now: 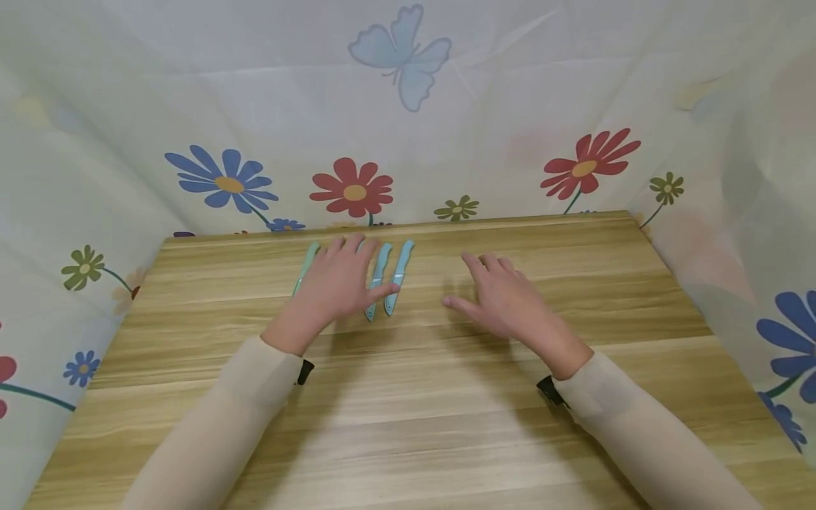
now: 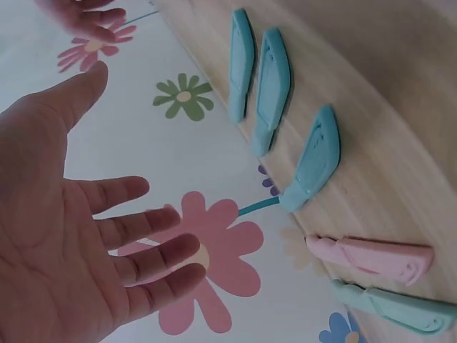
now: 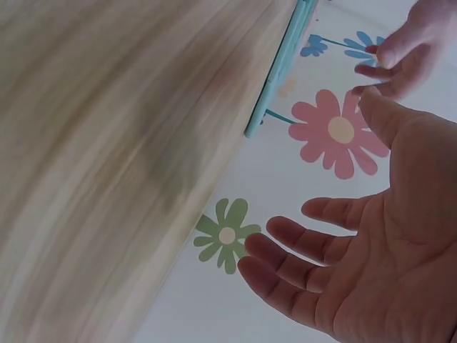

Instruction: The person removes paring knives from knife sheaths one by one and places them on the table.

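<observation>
Left hand (image 1: 334, 283) over knives (image 2: 314, 157), partly blocking them, flowered backdrop (image 1: 487, 142) behind table (image 1: 414, 425)

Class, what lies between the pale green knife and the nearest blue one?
A pink knife lies between the pale green knife and the nearest blue knife, as the left wrist view shows; the left hand hides it in the head view.
</observation>
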Demonstrator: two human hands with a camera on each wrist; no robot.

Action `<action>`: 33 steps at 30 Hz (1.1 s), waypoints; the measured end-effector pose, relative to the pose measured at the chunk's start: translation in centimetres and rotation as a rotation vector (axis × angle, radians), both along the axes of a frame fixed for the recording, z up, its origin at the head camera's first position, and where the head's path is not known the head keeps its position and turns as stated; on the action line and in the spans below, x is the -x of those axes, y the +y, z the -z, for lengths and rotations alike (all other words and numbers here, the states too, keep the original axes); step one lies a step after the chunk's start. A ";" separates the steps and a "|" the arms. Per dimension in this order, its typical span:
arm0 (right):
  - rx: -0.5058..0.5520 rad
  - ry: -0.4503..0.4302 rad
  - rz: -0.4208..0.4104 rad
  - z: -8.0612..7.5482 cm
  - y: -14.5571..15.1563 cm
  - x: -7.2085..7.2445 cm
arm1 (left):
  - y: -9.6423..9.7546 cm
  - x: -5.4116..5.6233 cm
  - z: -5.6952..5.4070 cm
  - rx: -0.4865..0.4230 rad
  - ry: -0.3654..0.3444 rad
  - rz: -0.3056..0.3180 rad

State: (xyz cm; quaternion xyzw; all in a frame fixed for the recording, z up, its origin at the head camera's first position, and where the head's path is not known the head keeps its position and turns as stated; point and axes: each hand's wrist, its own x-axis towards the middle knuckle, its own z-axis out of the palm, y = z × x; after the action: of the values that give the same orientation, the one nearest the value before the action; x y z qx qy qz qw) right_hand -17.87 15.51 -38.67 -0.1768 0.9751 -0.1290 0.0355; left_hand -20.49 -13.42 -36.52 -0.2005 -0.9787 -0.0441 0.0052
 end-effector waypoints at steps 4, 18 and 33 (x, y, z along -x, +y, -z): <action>0.003 -0.008 0.015 0.0 -0.6 0.2 | 0.1 1.3 -0.1 -0.018 -0.029 0.000; -0.016 -0.012 0.024 0.2 -2.9 1.2 | 1.3 5.4 0.1 -0.048 -0.149 -0.030; -0.039 -0.040 0.063 1.3 -5.6 1.8 | 4.0 8.9 2.2 0.050 -0.076 -0.039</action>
State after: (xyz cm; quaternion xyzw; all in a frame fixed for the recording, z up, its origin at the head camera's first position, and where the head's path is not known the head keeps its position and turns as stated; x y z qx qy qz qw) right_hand -19.68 9.92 -39.99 -0.1428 0.9816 -0.1147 0.0541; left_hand -29.41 -9.42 -38.69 -0.1799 -0.9827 -0.0270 -0.0359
